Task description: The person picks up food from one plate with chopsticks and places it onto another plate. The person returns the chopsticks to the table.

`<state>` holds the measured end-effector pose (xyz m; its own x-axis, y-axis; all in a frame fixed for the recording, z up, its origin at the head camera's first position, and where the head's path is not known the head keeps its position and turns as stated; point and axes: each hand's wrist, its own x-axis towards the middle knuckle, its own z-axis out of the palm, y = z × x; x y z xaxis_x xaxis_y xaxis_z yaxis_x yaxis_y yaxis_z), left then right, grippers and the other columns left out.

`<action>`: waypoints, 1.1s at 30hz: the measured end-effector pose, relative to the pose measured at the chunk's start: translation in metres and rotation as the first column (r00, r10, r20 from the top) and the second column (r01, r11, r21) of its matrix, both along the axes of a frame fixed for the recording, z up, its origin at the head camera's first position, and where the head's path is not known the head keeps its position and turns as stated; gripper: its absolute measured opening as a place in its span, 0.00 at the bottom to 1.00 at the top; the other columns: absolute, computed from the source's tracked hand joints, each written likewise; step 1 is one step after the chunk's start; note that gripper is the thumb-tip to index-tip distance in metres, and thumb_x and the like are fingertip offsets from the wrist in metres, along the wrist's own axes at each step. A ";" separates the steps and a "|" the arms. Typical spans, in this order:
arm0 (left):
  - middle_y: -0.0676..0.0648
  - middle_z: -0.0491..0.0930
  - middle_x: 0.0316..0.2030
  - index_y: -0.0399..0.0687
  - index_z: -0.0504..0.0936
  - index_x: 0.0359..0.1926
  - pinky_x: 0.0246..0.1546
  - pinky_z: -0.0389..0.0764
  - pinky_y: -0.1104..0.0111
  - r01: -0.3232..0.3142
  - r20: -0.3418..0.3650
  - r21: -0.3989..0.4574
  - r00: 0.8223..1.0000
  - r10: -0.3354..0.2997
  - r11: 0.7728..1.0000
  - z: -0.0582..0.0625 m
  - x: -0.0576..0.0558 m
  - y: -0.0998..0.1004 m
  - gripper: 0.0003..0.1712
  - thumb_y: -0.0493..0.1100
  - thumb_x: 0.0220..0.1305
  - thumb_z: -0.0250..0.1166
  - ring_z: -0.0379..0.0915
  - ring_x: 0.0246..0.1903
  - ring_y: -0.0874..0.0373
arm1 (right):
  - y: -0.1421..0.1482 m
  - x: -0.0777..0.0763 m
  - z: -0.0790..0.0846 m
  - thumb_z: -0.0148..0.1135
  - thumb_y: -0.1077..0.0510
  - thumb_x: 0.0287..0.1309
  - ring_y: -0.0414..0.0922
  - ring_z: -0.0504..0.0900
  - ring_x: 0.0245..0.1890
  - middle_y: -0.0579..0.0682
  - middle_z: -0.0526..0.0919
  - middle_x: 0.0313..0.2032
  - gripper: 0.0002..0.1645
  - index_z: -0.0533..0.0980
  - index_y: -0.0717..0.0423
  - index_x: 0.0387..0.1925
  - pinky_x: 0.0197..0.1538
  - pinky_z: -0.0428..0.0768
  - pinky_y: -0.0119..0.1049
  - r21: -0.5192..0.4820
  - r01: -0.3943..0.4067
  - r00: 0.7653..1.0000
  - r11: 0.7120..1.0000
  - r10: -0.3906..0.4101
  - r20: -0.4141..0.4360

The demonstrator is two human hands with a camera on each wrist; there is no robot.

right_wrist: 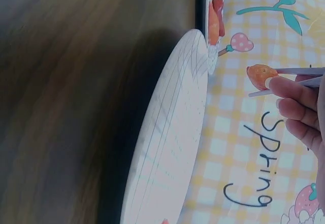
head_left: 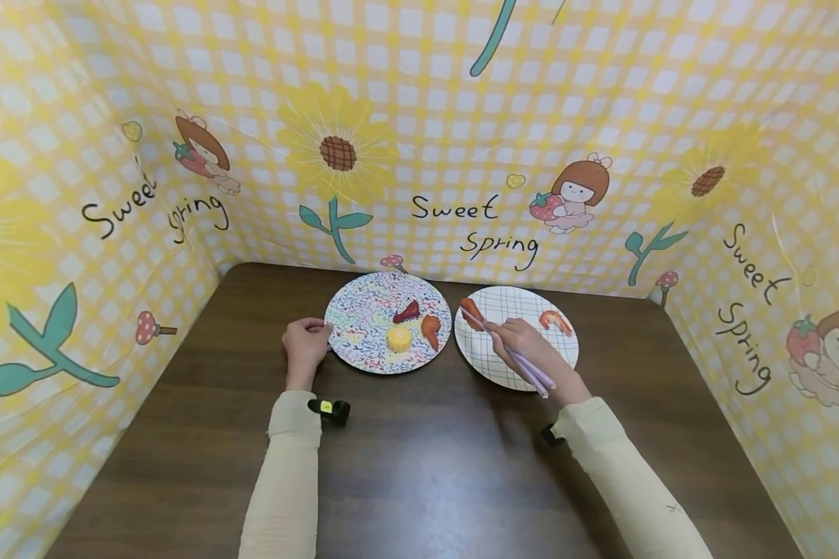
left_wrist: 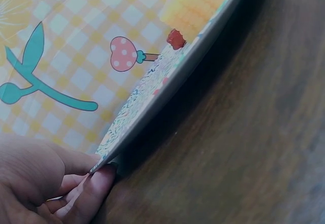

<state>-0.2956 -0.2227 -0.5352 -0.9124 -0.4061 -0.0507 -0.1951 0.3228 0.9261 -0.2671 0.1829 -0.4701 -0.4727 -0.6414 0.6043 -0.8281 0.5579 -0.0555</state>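
Observation:
My left hand [head_left: 304, 345] pinches the left rim of a round plate with a multicoloured squiggle pattern [head_left: 356, 299], thumb on top and fingers beneath. On that plate lie a yellow piece of corn [head_left: 398, 338], a dark red drumstick-shaped piece [head_left: 407, 312] and an orange-brown food piece [head_left: 429, 331]. My right hand [head_left: 527, 348] holds a pair of pale purple chopsticks [head_left: 534, 376]. Their tips grip another orange-brown food piece [right_wrist: 260, 75], which hangs above the white plate with grid lines [right_wrist: 165, 132]. A shrimp [head_left: 556, 322] lies on this plate's right side.
Both plates stand side by side near the back of the dark wooden table [head_left: 405, 466]. A yellow checked cloth [head_left: 419, 155] with flowers and cartoon figures walls the back and sides. Each wrist wears a small black camera [head_left: 330, 411].

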 end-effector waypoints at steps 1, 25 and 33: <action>0.34 0.84 0.43 0.33 0.84 0.51 0.23 0.80 0.79 0.000 -0.001 -0.001 1.000 0.000 1.000 0.000 0.000 0.000 0.16 0.42 0.70 0.66 0.79 0.25 0.63 | -0.002 0.000 0.000 0.57 0.67 0.61 0.52 0.81 0.29 0.57 0.85 0.29 0.16 0.83 0.71 0.47 0.36 0.82 0.46 -0.004 -0.002 1.000 1.000 0.002 0.006; 0.33 0.85 0.43 0.33 0.85 0.49 0.23 0.81 0.78 -0.006 -0.011 0.004 1.000 0.006 1.000 0.000 0.000 0.001 0.15 0.41 0.68 0.66 0.78 0.25 0.63 | -0.081 0.003 0.001 0.57 0.67 0.64 0.49 0.81 0.29 0.55 0.85 0.29 0.15 0.83 0.69 0.48 0.36 0.82 0.40 -0.058 -0.122 0.991 0.991 0.125 0.054; 0.33 0.85 0.42 0.33 0.85 0.49 0.22 0.81 0.78 -0.008 -0.018 -0.003 1.000 0.008 1.000 0.000 -0.001 0.001 0.15 0.41 0.68 0.66 0.78 0.24 0.64 | -0.107 0.010 -0.005 0.61 0.68 0.60 0.46 0.81 0.32 0.52 0.86 0.32 0.16 0.83 0.66 0.49 0.38 0.82 0.35 -0.017 -0.177 0.983 0.984 0.177 0.036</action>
